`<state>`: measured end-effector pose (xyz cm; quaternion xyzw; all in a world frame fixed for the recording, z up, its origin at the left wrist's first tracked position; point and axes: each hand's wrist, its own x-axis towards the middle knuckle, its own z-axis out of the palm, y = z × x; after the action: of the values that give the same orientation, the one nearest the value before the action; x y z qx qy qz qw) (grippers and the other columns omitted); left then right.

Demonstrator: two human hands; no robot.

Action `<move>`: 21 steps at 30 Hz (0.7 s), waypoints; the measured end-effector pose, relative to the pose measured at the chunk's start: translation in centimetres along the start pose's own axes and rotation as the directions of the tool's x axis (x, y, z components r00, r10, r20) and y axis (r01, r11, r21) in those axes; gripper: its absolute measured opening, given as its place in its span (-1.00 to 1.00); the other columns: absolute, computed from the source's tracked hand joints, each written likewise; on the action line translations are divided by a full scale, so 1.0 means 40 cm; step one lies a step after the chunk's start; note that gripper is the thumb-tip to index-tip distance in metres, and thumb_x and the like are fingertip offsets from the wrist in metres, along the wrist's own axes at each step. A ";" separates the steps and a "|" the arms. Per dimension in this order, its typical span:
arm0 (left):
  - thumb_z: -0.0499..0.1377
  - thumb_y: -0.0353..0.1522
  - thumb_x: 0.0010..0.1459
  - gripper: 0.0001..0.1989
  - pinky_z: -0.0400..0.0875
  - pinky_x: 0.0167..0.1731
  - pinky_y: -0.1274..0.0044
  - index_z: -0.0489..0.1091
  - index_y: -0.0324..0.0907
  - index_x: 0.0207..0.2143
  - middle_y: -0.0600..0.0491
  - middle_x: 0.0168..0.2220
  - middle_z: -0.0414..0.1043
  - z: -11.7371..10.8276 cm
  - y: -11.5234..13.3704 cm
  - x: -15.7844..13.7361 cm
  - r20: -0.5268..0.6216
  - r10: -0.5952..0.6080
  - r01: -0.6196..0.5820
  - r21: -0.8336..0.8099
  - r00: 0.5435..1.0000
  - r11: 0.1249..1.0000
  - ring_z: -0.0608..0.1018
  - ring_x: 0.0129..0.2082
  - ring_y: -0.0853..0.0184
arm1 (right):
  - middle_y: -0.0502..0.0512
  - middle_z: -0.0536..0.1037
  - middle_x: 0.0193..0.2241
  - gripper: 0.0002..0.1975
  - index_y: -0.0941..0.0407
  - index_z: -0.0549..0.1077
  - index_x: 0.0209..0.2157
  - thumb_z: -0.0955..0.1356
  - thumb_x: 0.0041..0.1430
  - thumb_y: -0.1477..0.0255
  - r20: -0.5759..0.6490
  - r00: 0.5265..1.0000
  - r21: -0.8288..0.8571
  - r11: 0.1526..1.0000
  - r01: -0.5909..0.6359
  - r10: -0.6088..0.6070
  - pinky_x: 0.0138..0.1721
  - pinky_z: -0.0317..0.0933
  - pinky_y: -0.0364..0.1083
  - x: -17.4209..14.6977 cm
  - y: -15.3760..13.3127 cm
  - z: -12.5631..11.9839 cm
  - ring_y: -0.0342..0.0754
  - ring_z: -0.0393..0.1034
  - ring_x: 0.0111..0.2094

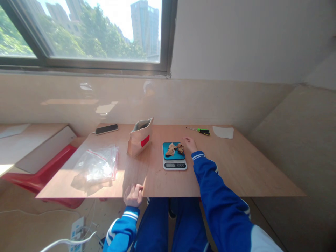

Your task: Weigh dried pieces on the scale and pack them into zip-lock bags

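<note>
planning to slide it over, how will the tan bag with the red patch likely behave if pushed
The tan bag would probably tip easily, standing tall on a narrow base. Looking thin and gaping at the top, it may flex when pressed. It might slide readily on the smooth-looking tabletop.

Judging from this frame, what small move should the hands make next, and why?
Probably draw the right hand slightly away from the scale, so nothing disturbs the reading: its fingers are close beside the blue platform, where the brown pieces already lie. Whether those fingers hold anything is too small to tell.
</note>
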<state>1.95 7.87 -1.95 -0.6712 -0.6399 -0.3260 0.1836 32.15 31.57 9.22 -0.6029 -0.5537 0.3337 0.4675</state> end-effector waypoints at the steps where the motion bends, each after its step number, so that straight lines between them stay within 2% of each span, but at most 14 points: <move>1: -0.02 -0.46 0.13 -0.70 0.30 -0.41 0.50 0.44 -0.04 -0.51 0.07 -0.55 0.41 0.001 -0.001 0.000 -0.002 0.003 -0.003 -0.006 1.000 1.000 0.41 -0.51 0.27 | 0.16 0.56 -0.27 -0.78 0.20 0.48 -0.38 0.32 0.20 0.33 0.005 1.000 0.011 0.999 0.030 -0.030 -0.12 0.29 -0.03 0.002 -0.032 -0.009 -0.04 0.43 -0.19; 5: -0.01 -0.46 0.11 -0.72 0.29 -0.43 0.51 0.44 -0.05 -0.52 0.08 -0.57 0.40 0.003 -0.007 0.002 -0.020 0.017 -0.018 -0.026 1.000 1.000 0.40 -0.53 0.29 | 0.16 0.58 -0.27 -0.75 0.18 0.51 -0.30 0.29 0.18 0.29 0.136 0.978 0.069 0.987 0.148 -0.157 -0.25 0.30 -0.10 0.011 -0.204 -0.026 -0.08 0.42 -0.30; 7: 0.00 -0.45 0.11 -0.73 0.28 -0.43 0.52 0.44 -0.05 -0.52 0.09 -0.58 0.39 0.004 -0.008 0.003 -0.036 0.023 -0.024 -0.031 0.999 0.999 0.39 -0.53 0.29 | 0.10 0.58 -0.33 -0.75 0.16 0.52 -0.29 0.31 0.17 0.29 0.244 0.944 0.103 0.974 0.201 -0.221 -0.29 0.30 -0.13 0.004 -0.303 -0.018 -0.13 0.41 -0.37; 8: 0.01 -0.45 0.11 -0.73 0.28 -0.44 0.52 0.44 -0.05 -0.52 0.09 -0.58 0.39 0.005 -0.009 0.003 -0.043 0.026 -0.028 -0.032 0.999 0.999 0.39 -0.53 0.29 | 0.08 0.58 -0.36 -0.75 0.16 0.53 -0.29 0.31 0.17 0.28 0.315 0.911 0.129 0.963 0.236 -0.265 -0.28 0.30 -0.14 -0.004 -0.352 -0.011 -0.14 0.40 -0.38; 10: 0.01 -0.45 0.10 -0.73 0.27 -0.45 0.53 0.45 -0.06 -0.53 0.08 -0.59 0.38 0.006 -0.010 0.003 -0.056 0.031 -0.033 -0.033 0.998 0.999 0.39 -0.53 0.29 | 0.09 0.57 -0.33 -0.71 0.18 0.52 -0.25 0.29 0.20 0.27 0.539 0.742 0.203 0.916 0.345 -0.399 -0.23 0.30 -0.12 -0.028 -0.439 0.007 -0.15 0.41 -0.34; 12: 0.01 -0.46 0.10 -0.73 0.27 -0.45 0.52 0.45 -0.06 -0.53 0.08 -0.59 0.39 0.008 -0.011 0.003 -0.057 0.035 -0.037 -0.032 0.998 0.999 0.39 -0.53 0.29 | 0.11 0.57 -0.29 -0.71 0.19 0.51 -0.23 0.28 0.22 0.27 0.683 0.570 0.232 0.876 0.424 -0.457 -0.17 0.30 -0.10 -0.056 -0.504 0.025 -0.14 0.41 -0.29; 14: 0.01 -0.46 0.10 -0.73 0.28 -0.44 0.52 0.45 -0.06 -0.53 0.09 -0.58 0.40 0.008 -0.011 0.003 -0.048 0.039 -0.041 -0.033 0.998 0.999 0.40 -0.53 0.30 | 0.12 0.57 -0.26 -0.72 0.21 0.50 -0.23 0.28 0.23 0.30 0.749 0.466 0.215 0.839 0.501 -0.470 -0.11 0.29 -0.07 -0.081 -0.543 0.040 -0.13 0.41 -0.24; 15: 0.00 -0.46 0.09 -0.73 0.28 -0.44 0.51 0.44 -0.06 -0.53 0.09 -0.57 0.40 0.008 -0.011 0.003 -0.041 0.039 -0.040 -0.033 0.998 0.999 0.40 -0.54 0.31 | 0.13 0.57 -0.25 -0.73 0.22 0.50 -0.23 0.27 0.24 0.32 0.763 0.440 0.203 0.822 0.533 -0.473 -0.09 0.28 -0.06 -0.092 -0.553 0.045 -0.12 0.41 -0.22; 17: 0.00 -0.46 0.09 -0.73 0.29 -0.43 0.50 0.44 -0.05 -0.53 0.09 -0.57 0.40 0.007 -0.010 0.002 -0.023 0.031 -0.032 -0.032 0.999 0.999 0.40 -0.55 0.31 | 0.14 0.57 -0.24 -0.73 0.22 0.50 -0.23 0.26 0.25 0.34 0.769 0.423 0.189 0.803 0.565 -0.479 -0.06 0.28 -0.05 -0.108 -0.557 0.050 -0.11 0.42 -0.20; 21: -0.01 -0.46 0.10 -0.72 0.31 -0.42 0.47 0.44 -0.03 -0.51 0.06 -0.56 0.41 0.003 -0.006 0.001 0.015 0.005 -0.005 -0.035 1.000 0.999 0.42 -0.54 0.28 | 0.13 0.57 -0.17 -0.76 0.20 0.49 -0.19 0.26 0.25 0.38 0.715 0.451 0.217 0.783 0.583 -0.534 -0.03 0.30 -0.04 -0.118 -0.552 0.057 -0.10 0.44 -0.13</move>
<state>1.73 8.01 -2.07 -0.6784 -0.6337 -0.3317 0.1677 21.44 26.28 28.51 -0.2093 -0.8700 0.3606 0.2630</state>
